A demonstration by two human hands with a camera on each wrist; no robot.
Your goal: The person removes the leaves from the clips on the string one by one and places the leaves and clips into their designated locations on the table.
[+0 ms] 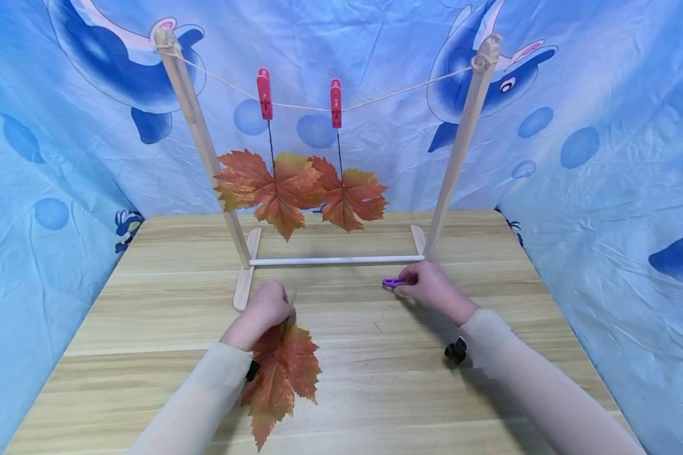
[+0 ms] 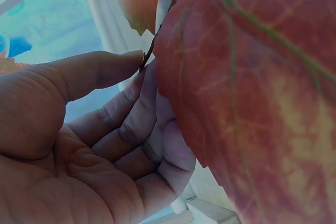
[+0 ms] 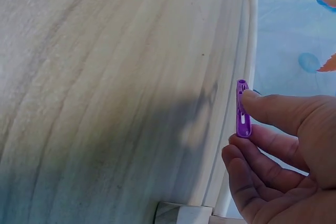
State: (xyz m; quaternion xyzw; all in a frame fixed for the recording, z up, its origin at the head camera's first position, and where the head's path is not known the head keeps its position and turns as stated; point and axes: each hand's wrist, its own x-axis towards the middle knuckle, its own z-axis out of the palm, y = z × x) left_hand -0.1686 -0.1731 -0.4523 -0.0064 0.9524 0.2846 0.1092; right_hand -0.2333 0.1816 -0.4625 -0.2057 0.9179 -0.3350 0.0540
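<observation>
Head view: left grip (image 1: pixel 266 306) is pinching a loose leaf (image 1: pixel 287 370) by its stem (image 2: pixel 151 50), on the near side of the white rod (image 1: pixel 336 260); left wrist view is showing thumb against finger, narrow, on that stem. Holding it there is probably keeping the blade uncreased; whether the blade is touching the bench (image 1: pixel 387 392), cannot tell. Right grip (image 1: pixel 432 291) is pinching a purple clip (image 1: pixel 394 282) between thumb and fingers, just in front of the rod's right end; one clip end is projecting leftward past the fingers, likely leaving it unobstructed. Above, a left red clip (image 1: pixel 264 93) and a right red clip (image 1: pixel 336 103) are hanging on the cord (image 1: pixel 304 107) and clasping a left leaf (image 1: pixel 270 193) and a right leaf (image 1: pixel 350 196) by the stem, so both blades are dangling, edges overlapping in view. The cord is running between a left post (image 1: pixel 196 129) and a right post (image 1: pixel 462 139), sagging midway, presumably under load. The rod is joining the posts low down, probably bracing them; a left foot (image 1: pixel 242 291) and a right foot (image 1: pixel 418 239) are lying crosswise at their bases, presumably for steadiness. Counting: leaves, three; clips, three (two red, one purple); posts, two; feet, two; cord, one; rod, one; grips, two, both holding.
</observation>
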